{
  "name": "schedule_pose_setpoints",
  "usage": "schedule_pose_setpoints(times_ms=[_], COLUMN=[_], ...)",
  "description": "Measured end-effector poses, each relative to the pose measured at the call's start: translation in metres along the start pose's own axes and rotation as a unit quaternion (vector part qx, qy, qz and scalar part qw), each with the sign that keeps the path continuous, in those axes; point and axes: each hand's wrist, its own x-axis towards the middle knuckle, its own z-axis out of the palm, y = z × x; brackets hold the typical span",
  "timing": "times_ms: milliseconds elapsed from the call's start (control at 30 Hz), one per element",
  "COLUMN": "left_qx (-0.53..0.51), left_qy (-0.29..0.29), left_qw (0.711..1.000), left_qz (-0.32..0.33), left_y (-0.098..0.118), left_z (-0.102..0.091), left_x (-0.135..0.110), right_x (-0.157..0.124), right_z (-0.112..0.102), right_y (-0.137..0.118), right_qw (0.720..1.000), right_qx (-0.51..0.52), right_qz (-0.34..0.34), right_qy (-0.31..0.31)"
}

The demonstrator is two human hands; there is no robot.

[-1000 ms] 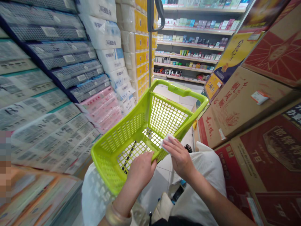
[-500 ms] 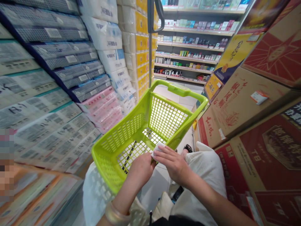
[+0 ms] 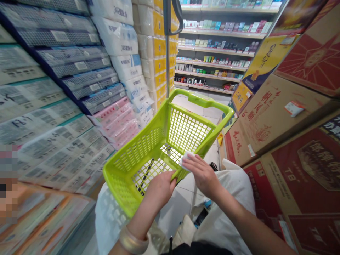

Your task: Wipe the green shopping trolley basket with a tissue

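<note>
Left hand [image 3: 159, 187] grips 1 green basket [image 3: 138, 148] rim; right hand [image 3: 203, 174] pinches 1 white wipe [image 3: 185, 158].

Most of the white wipe [image 3: 186, 157] lies hidden under the right hand [image 3: 203, 175] at the rim of the green basket [image 3: 138, 148], so its shape cannot be told. The left hand's [image 3: 159, 187] fingertips curl out of sight over that rim. Left of the basket, the stacked packs [image 3: 53, 117] are blurred, their print perhaps unreadable anyway.

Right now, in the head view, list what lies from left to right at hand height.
Stacked tissue packs → green basket → left hand on the basket's rim → white cloth → right hand → red cartons.
</note>
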Motion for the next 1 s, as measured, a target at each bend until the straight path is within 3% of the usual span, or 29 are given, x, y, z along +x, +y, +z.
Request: schedule_pose_setpoints(times_ms=[100, 267, 367, 567, 667, 767, 900, 1000], left_qx=[-0.004, 0.022, 0.032, 0.015, -0.002, -0.003, -0.002, -0.002], left_qy=[0.006, -0.001, -0.007, 0.003, 0.012, 0.011, 0.002, 0.013], left_qw=[1.0, 0.999, 0.999, 1.0, 1.0, 1.0, 1.0, 1.0], left_qz=[0.023, -0.025, -0.042, -0.013, 0.025, 0.016, -0.017, 0.01], left_y=[-0.002, 0.0, 0.002, 0.0, -0.002, -0.002, -0.001, -0.002], left_z=[0.002, 0.002, 0.0, 0.0, 0.001, 0.002, 0.002, 0.003], left_x=[-0.001, -0.001, -0.001, -0.002, -0.001, 0.0, 0.001, 0.0], right_x=[0.001, 0.0, 0.003, 0.008, 0.007, 0.005, 0.003, 0.004], right_z=[-0.006, 0.001, 0.007, -0.001, -0.008, -0.005, 0.002, -0.003], right_y=[0.009, -0.013, -0.023, 0.004, 0.018, 0.011, -0.004, 0.007], right_qw=[0.998, 0.998, 0.998, 0.995, 0.998, 0.999, 0.991, 0.997], right_qx=[-0.031, 0.041, 0.044, -0.017, -0.053, -0.051, 0.013, -0.006], right_qz=[0.042, -0.045, -0.047, -0.077, -0.028, -0.018, -0.104, -0.065], right_qy=[0.047, -0.015, -0.023, -0.056, -0.016, -0.004, -0.079, -0.044])
